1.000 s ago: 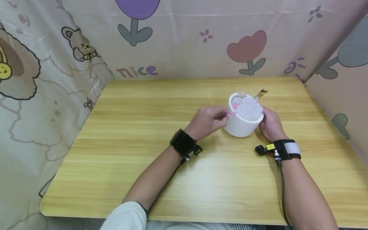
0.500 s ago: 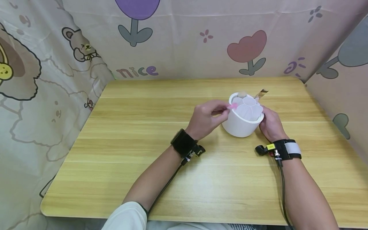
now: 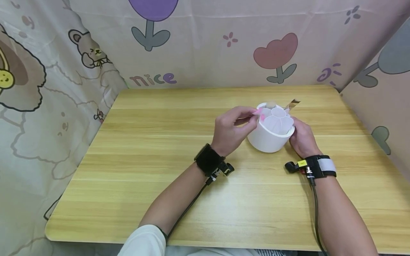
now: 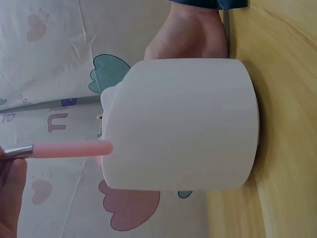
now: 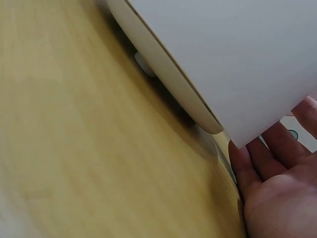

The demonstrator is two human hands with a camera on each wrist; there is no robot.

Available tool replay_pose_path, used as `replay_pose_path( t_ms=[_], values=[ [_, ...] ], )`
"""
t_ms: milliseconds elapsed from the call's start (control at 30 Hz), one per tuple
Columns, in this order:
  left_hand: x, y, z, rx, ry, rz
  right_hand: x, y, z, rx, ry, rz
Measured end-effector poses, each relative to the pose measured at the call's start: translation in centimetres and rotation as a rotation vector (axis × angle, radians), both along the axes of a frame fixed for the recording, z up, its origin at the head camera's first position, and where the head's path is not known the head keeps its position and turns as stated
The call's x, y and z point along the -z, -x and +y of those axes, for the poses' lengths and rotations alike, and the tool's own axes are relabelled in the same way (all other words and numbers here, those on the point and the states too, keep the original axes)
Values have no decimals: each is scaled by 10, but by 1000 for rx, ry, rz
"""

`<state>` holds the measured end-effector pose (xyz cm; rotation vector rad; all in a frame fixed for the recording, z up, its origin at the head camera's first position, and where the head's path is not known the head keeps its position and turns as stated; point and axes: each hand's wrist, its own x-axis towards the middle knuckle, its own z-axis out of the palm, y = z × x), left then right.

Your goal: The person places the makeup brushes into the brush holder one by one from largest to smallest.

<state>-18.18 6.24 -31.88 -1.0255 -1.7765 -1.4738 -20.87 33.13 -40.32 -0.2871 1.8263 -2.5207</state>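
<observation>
My left hand (image 3: 235, 126) pinches a makeup brush by its silver ferrule. The pink handle (image 4: 72, 149) points toward the white round brush holder (image 3: 269, 141), its tip at the upper rim in the left wrist view; whether it touches cannot be told. The holder stands on the table, its slanted top divided into petal-shaped compartments. A small pink patch (image 3: 262, 117) shows inside the left compartment. My right hand (image 3: 303, 137) holds the holder's right side, with bent fingers (image 5: 277, 148) against the wall. The far side of the holder is hidden.
Another brush with a gold-brown end (image 3: 293, 104) sticks out of the holder at the back right. A pale rounded tip (image 3: 270, 105) shows at the back rim. The wooden table (image 3: 144, 142) meets a printed curtain (image 3: 205, 64) behind.
My left hand has moved up and slightly away with the brush, from the holder's near-left wall to its upper-left rim. My right hand and the holder have stayed almost in place.
</observation>
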Motion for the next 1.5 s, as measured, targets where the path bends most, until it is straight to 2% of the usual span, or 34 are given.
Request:
replay_pose_path(
  t_ms=[267,567,867,1167,1367,1500],
  values=[
    [-2,-1,9,5,-23,19,2,-1,1,19,36,19],
    [-22,-17,12,14,-49,26,0,0,0,32,29,11],
    [-4,-1,22,15,7,59,-2,0,1,36,8,-2],
    [6,3,27,-12,121,119,-1,0,0,41,1,-5],
    [11,5,30,-28,191,113,-1,1,0,39,-10,-12],
    [14,5,32,-25,223,83,0,1,0,39,-16,-7]
  ],
)
